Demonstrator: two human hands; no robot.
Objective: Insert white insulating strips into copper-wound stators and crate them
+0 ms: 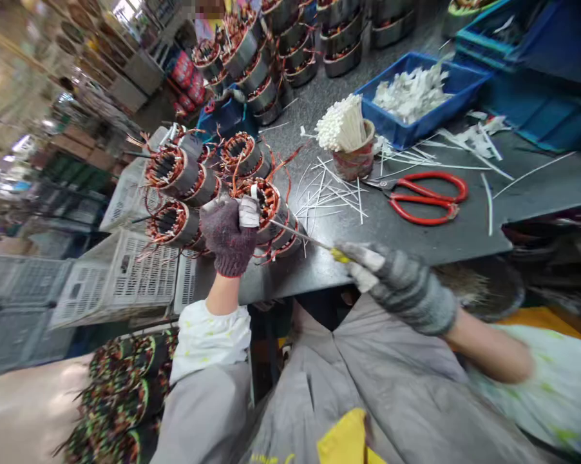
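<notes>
My left hand (230, 232), in a dark purple glove with white-wrapped fingers, is curled against the rim of a motor stator (270, 205) wound with copper wire. A small white piece (254, 192) shows by its fingertips; whether they pinch it I cannot tell. My right hand (397, 277), in a grey glove, is closed around the yellow grip of a thin metal rod tool (303, 236). The rod points left, and its far end reaches the stator's face. More copper-wound stators (167, 169) lie on their sides in stacks just left of my left hand.
Red-handled scissors (428, 196) lie on the grey table (406, 241). Beside them are loose white strips (336, 196) and a cup (353, 161) of white sticks. A blue tray (416, 132) holds white scraps. Stator stacks (341, 38) stand behind; white crates (138, 270) are at left.
</notes>
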